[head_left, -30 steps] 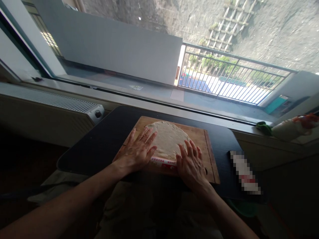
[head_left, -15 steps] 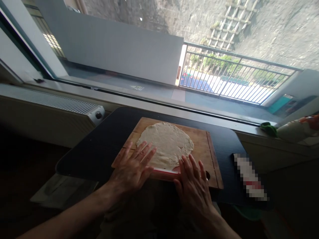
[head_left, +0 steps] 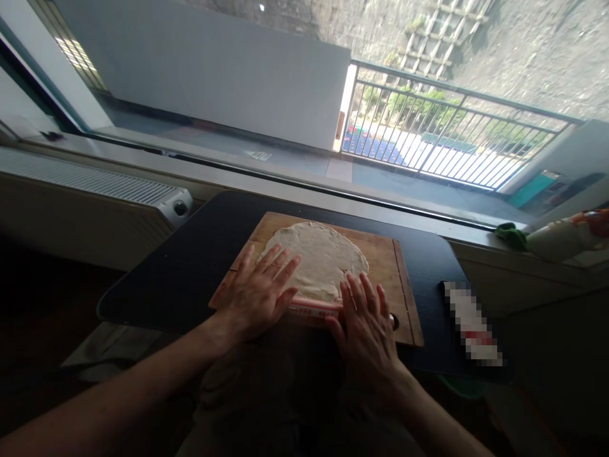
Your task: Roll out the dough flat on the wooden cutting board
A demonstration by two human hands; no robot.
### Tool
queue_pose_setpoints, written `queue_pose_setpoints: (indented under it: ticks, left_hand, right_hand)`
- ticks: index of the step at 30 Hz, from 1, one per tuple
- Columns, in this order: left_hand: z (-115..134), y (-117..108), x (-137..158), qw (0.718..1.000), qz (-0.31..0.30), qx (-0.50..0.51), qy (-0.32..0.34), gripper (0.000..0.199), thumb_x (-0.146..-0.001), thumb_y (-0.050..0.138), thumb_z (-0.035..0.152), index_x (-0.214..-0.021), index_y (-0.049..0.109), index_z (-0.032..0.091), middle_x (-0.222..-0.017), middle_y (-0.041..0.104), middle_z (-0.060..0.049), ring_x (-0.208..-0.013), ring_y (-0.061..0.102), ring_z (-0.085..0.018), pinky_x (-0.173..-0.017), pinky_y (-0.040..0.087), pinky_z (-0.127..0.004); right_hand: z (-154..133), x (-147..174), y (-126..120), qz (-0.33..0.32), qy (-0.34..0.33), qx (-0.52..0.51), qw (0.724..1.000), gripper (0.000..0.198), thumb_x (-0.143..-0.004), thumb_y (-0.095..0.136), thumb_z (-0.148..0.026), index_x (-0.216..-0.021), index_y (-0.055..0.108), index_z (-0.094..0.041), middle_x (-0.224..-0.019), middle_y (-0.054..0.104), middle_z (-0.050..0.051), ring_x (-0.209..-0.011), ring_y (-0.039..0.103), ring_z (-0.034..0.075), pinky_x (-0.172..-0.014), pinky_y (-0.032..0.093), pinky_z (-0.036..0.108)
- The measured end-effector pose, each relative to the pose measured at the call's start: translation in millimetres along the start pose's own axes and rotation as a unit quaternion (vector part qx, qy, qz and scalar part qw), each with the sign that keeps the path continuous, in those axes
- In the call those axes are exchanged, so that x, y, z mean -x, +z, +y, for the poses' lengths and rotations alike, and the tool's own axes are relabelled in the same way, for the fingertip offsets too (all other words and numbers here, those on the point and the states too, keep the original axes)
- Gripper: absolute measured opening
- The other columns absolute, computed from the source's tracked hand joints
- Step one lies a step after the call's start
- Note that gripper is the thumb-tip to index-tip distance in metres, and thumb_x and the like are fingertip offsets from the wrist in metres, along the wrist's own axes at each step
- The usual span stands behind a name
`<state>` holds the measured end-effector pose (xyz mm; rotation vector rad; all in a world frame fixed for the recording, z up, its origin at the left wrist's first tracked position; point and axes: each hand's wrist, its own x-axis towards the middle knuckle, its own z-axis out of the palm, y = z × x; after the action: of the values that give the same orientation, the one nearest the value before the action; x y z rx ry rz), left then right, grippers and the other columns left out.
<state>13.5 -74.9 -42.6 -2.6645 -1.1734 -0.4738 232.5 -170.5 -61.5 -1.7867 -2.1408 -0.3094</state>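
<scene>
A thin, roughly round sheet of dough [head_left: 314, 257] lies on a wooden cutting board [head_left: 385, 285]. Along the dough's near edge runs a pinkish-red rolling pin [head_left: 314, 309] with white and red print on its middle. My left hand [head_left: 259, 289] rests palm down over the pin's left part, its fingers stretched out and spread toward the dough's left side. Over the right part lies my right hand [head_left: 364, 317], also flat, with the fingertips at the dough's near right edge. Both ends of the pin are hidden under the hands.
The board sits on a black table [head_left: 176, 260] against a window sill [head_left: 285, 190]. On the table's right lies a blurred-out flat item [head_left: 473, 327]. A white radiator [head_left: 104, 184] stands at left. A green cloth-like thing [head_left: 511, 236] is on the sill.
The camera view has shifted, so the table and board appear slightly higher. The pin shows more of its printed side, having turned. Both hands stay flat on it.
</scene>
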Motion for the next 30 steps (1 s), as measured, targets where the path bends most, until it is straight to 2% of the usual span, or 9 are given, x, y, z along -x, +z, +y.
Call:
queue_pose_setpoints:
  ticks: [3,8,11,15,18,22,24,27,30]
  left_hand:
    - [-2,2,-7,1.000,0.007,0.001,-0.013,0.054,-0.094,0.033,0.040,-0.143,0.034,0.015,-0.149,0.033,-0.010,-0.140,0.020,-0.027,-0.114,0.008,-0.054]
    - [4,1,15,1.000,-0.011,0.019,0.022,0.054,-0.092,0.038,0.042,-0.142,0.035,0.022,-0.149,0.032,-0.009,-0.140,0.021,-0.029,-0.113,0.005,-0.057]
    - [5,3,9,0.999,0.018,0.023,-0.023,0.054,-0.093,0.036,0.042,-0.142,0.036,0.018,-0.149,0.032,-0.011,-0.140,0.020,-0.029,-0.113,0.005,-0.057]
    - [-8,2,-14,0.993,0.031,0.086,-0.079,0.051,-0.096,0.028,0.038,-0.143,0.031,0.017,-0.148,0.034,-0.010,-0.140,0.022,-0.024,-0.113,0.014,-0.052]
    - [-18,-9,-14,0.977,0.098,0.143,-0.124,0.047,-0.097,0.025,0.034,-0.141,0.034,0.019,-0.147,0.037,-0.009,-0.139,0.024,-0.022,-0.112,0.019,-0.050]
    - [-10,-25,4,0.959,0.194,0.173,-0.115,0.043,-0.095,0.031,0.028,-0.136,0.041,0.020,-0.147,0.038,-0.006,-0.140,0.023,-0.020,-0.114,0.019,-0.045]
    - [3,-25,11,0.970,0.164,0.165,-0.068,0.043,-0.094,0.032,0.024,-0.136,0.043,0.021,-0.146,0.040,-0.004,-0.140,0.023,-0.020,-0.115,0.016,-0.045]
    - [24,-10,14,0.988,0.057,0.140,0.014,0.044,-0.094,0.033,0.023,-0.136,0.044,0.019,-0.145,0.041,-0.005,-0.139,0.025,-0.021,-0.115,0.015,-0.046]
    - [39,11,11,0.993,-0.017,0.114,0.039,0.045,-0.095,0.033,0.029,-0.138,0.041,0.017,-0.146,0.039,-0.007,-0.139,0.025,-0.022,-0.114,0.018,-0.046]
  right_hand:
    - [2,-7,0,-0.004,0.025,-0.002,1.000,0.055,-0.093,0.040,-0.045,-0.137,0.042,-0.011,-0.149,0.031,0.013,-0.141,0.013,0.030,-0.112,0.015,0.053]
    - [-4,16,-3,-0.017,-0.040,-0.020,0.999,0.065,-0.091,0.044,-0.044,-0.145,0.027,-0.012,-0.151,0.027,0.012,-0.141,0.014,0.029,-0.112,0.015,0.053]
    - [1,9,-3,-0.006,-0.017,-0.028,0.999,0.062,-0.090,0.048,-0.042,-0.142,0.032,-0.013,-0.151,0.025,0.014,-0.140,0.014,0.032,-0.109,0.022,0.055]
    - [14,-18,-10,-0.056,-0.054,-0.095,0.992,0.044,-0.089,0.053,-0.031,-0.131,0.046,-0.018,-0.137,0.045,0.012,-0.124,0.039,0.028,-0.097,0.040,0.044]
    - [24,-23,-21,-0.094,-0.120,-0.143,0.978,0.035,-0.091,0.046,-0.019,-0.126,0.049,-0.022,-0.117,0.058,0.007,-0.104,0.050,0.021,-0.092,0.043,0.038]
    - [49,-17,-31,-0.062,-0.054,-0.156,0.984,0.030,-0.091,0.048,-0.021,-0.121,0.052,-0.024,-0.113,0.057,0.006,-0.103,0.049,0.022,-0.086,0.046,0.036]
    - [67,-15,-32,-0.035,-0.003,-0.142,0.989,0.029,-0.091,0.047,-0.021,-0.118,0.053,-0.024,-0.112,0.057,0.006,-0.103,0.048,0.023,-0.085,0.046,0.036]
    - [92,-10,-31,-0.017,0.044,-0.118,0.992,0.027,-0.090,0.046,-0.020,-0.116,0.054,-0.023,-0.111,0.057,0.007,-0.102,0.048,0.024,-0.085,0.046,0.038]
    - [105,-3,-31,-0.004,0.060,-0.114,0.992,0.029,-0.089,0.047,-0.021,-0.117,0.053,-0.022,-0.113,0.057,0.007,-0.102,0.048,0.024,-0.086,0.045,0.039]
